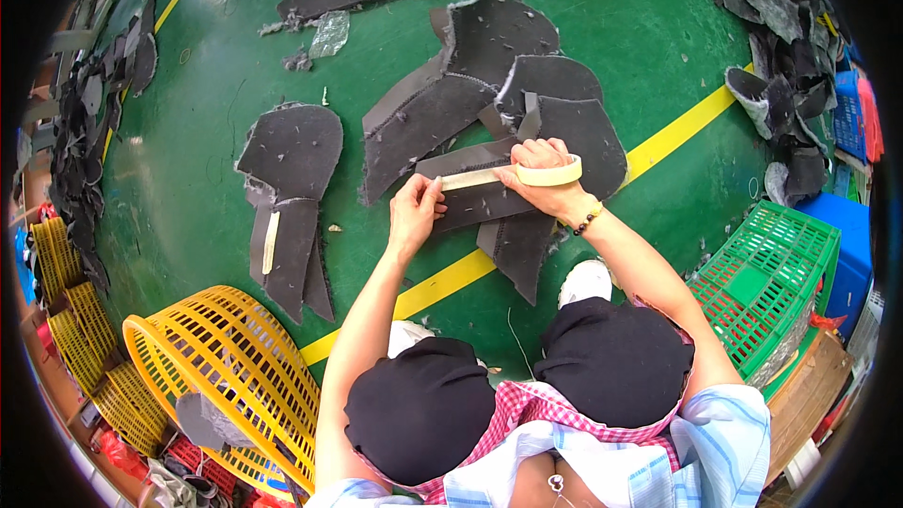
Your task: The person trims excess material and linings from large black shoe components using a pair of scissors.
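The person's right hand (546, 190) is curled round a pale yellow tape roll (572, 172), and a pale strip (472, 178) runs from there across to the left hand (412, 216), whose thumb and forefinger are drawn together, pinching the strip's other end. The strip lies along a dark grey fabric piece (475, 212), just over the person's knees and in front of them. That piece overlaps others like it: a rounded one (588, 132) beneath the right hand's side and a bigger one (503, 38) farther off. Over to the left, well apart, a separate grey piece (299, 146) lies on the green floor (658, 47) with its own pale strip (271, 243) down its lower part. Near the left forearm a yellow basket (221, 339) leans tilted; off to the right sits a green crate (767, 273), with a heap of grey scraps (795, 66) beyond it.
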### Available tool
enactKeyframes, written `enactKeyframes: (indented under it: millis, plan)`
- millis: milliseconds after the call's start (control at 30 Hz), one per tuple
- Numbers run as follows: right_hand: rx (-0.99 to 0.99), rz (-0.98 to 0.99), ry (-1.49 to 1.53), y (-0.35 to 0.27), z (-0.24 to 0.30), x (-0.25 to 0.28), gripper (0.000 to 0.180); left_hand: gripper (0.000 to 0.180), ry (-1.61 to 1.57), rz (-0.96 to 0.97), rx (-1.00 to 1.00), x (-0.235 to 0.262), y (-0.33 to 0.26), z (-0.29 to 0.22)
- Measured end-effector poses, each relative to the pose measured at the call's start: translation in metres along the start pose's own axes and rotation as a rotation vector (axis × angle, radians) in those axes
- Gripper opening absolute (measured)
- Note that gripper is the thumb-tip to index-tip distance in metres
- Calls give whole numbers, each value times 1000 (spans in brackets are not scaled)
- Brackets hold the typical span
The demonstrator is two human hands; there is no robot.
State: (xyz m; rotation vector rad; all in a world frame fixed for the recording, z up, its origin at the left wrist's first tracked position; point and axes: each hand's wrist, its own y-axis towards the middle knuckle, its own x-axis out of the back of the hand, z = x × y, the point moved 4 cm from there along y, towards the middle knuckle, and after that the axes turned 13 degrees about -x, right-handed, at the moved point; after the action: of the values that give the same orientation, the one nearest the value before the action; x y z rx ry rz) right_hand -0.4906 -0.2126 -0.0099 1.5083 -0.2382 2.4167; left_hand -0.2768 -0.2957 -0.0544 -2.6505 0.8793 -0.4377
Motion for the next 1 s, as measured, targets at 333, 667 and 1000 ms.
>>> enactKeyframes:
  millis: [333,667,1000]
  plan:
    - [-40,-7,-159,6,7,-16,26,25,155,-50,-93,-7,1,8]
    - [78,-267,-180,32,36,-16,18,36,1154,-10,-144,20,16,-24]
    - [-87,-113,-272,6,-4,-55,18,87,1307,328,-668,-50,-40,-9]
